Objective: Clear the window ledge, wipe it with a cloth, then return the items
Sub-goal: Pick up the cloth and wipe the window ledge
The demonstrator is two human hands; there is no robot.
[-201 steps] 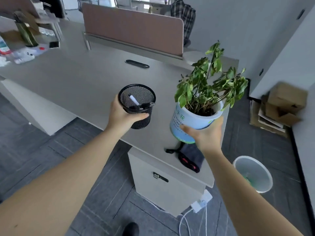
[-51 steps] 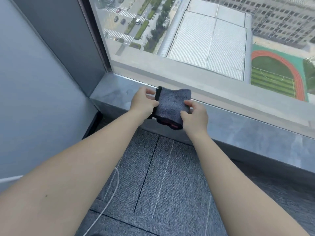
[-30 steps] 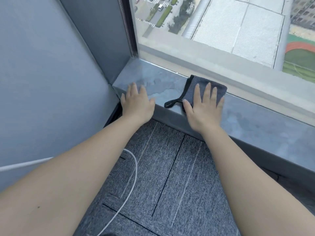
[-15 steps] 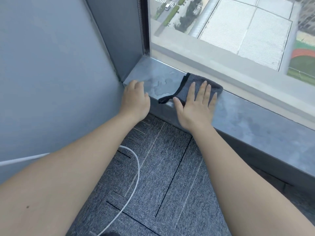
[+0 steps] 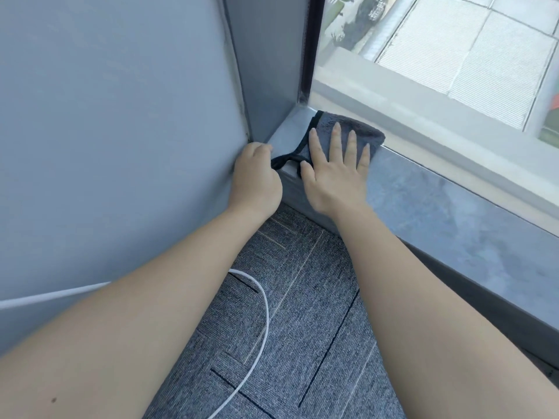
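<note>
Right hand (image 5: 332, 173) flat, fingers spread, pins our cloth (image 5: 354, 128) at ledge's (image 5: 453, 213) left corner w/ unwiped length running rightward; left hand (image 5: 257, 179) curled, grasping nothing.

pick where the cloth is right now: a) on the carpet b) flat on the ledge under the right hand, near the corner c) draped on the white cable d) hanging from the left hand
b: the right hand lies flat with spread fingers on the cloth, pressing it onto the ledge by the corner.

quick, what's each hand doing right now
Left hand: curled at the ledge corner, holding nothing visible.
Right hand: open, fingers spread flat, pressing the cloth onto the ledge.
</note>
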